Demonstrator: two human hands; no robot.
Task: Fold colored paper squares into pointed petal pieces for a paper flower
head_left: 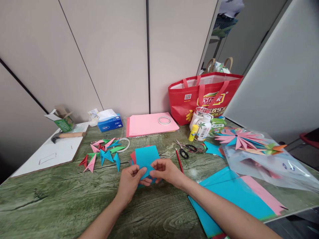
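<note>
Low over the middle of the table, my left hand [132,179] and my right hand [164,171] pinch a small piece of blue paper [147,171] between thumbs and fingers. Its edge by my thumbs looks angled, as if folded; my fingers cover part of it. Right behind my hands lies a pile of small paper pieces [147,154], blue on top, with red edges showing at the left. Folded paper pieces [106,156] in blue, pink, red and green lie to the left of my hands. To the right are a red pencil [178,161] and black-handled scissors [184,151].
Large blue sheets [224,186] lie under my right forearm. Behind stand a yellow glue stick [193,132], a white bottle [204,127] and a red bag [181,104]. Pink sheets [147,124], a tissue box [110,123] and a hammer [71,134] are at the back.
</note>
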